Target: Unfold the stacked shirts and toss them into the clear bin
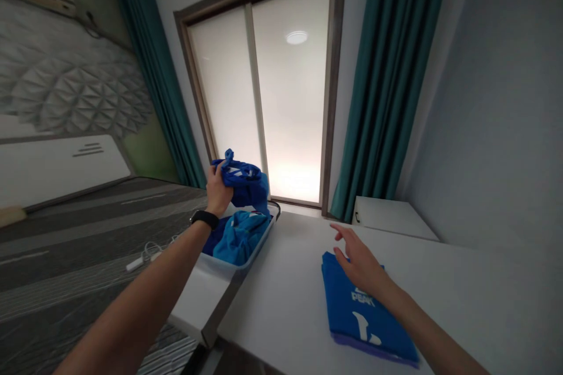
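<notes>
My left hand [219, 190], with a black watch on its wrist, is closed on a bunched dark blue garment [248, 190] and holds it up over a plastic basket [253, 259]. In the basket lies a crumpled lighter blue garment [241, 237], with darker blue cloth beside it. To the right, my right hand [358, 258] hovers with its fingers apart and nothing in them. Below it on the white table lies a folded blue garment [347, 310] with white lettering and a white print, partly hidden by my forearm.
The white table [290, 281] spans the front, and the basket stands at its left edge. A bed [88, 246] with a striped grey cover is on the left, with a white cable and plug [136, 263] on it. A small white cabinet [391, 217] stands beyond the table.
</notes>
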Tool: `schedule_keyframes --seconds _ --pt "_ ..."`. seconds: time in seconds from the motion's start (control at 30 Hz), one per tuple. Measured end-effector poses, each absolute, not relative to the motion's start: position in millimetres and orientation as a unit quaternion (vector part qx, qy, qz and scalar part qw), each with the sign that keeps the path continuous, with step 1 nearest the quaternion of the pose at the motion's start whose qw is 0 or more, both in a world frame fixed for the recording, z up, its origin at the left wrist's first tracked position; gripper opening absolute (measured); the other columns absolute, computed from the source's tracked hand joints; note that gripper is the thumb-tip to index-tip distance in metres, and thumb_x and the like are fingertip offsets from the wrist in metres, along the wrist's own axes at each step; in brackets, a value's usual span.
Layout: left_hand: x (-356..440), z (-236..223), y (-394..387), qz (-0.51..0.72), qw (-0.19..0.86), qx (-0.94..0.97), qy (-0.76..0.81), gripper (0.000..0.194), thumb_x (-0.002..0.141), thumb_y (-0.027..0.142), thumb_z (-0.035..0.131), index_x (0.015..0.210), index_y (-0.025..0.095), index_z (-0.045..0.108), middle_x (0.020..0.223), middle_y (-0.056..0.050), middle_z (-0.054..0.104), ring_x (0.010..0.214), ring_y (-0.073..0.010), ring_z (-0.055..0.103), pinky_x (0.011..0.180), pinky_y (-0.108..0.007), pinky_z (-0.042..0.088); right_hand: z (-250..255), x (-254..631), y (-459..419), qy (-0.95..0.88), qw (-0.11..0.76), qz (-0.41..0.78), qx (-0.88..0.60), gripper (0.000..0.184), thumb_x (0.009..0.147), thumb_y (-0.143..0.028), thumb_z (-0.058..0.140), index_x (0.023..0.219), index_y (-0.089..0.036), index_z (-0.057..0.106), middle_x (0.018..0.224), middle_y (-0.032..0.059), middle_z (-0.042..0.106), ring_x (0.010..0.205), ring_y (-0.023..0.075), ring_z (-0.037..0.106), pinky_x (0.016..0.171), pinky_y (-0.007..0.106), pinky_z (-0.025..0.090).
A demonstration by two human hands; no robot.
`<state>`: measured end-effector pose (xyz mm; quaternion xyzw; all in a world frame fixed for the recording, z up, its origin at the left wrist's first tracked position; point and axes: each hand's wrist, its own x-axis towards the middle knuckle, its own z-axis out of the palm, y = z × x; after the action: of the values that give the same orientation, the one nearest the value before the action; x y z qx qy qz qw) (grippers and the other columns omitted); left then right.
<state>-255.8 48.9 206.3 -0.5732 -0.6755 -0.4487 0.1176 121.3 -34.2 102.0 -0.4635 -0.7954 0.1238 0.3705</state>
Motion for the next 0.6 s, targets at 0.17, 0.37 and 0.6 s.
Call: schedule_keyframes --seconds 0.17,0.37,0.6 --pt "-309 141 31 -0.175 0.04 -0.571 -0.801 0.067 0.075 0.024 0.065 0.138 0.017 0.046 0.137 -0.021 0.048 0.109 -0.0369 0.063 0.09 -0.044 0.05 69 126 -39 -0.801 0.325 0.192 -0.465 0.044 0.093 -0.03 0.036 0.136 -0.023 0.042 0.109 0.0071 0.059 0.067 0.0151 0.058 0.073 0.035 0.052" --pt "-319 96 24 -0.062 0.011 -0.577 -0.814 0.07 0.079 0.033 0.059 0.142 0.007 0.041 0.144 -0.03 0.04 0.118 -0.0448 0.055 0.092 -0.053 0.046 54 142 -32 -0.814 0.277 0.203 -0.468 0.04 0.093 -0.034 0.034 0.124 -0.021 0.055 0.112 0.0107 0.064 0.101 0.0237 0.063 0.094 0.042 0.047" --pt "-264 107 24 -0.068 0.087 -0.698 -0.707 0.058 0.088 0.03 0.046 0.145 0.023 0.036 0.154 -0.012 0.031 0.143 -0.0296 0.025 0.114 -0.047 0.022 61 167 -60 -0.825 0.183 0.186 -0.502 0.034 0.093 -0.036 0.036 0.109 -0.022 0.064 0.105 0.0093 0.067 0.095 0.0245 0.064 0.088 0.041 0.049"
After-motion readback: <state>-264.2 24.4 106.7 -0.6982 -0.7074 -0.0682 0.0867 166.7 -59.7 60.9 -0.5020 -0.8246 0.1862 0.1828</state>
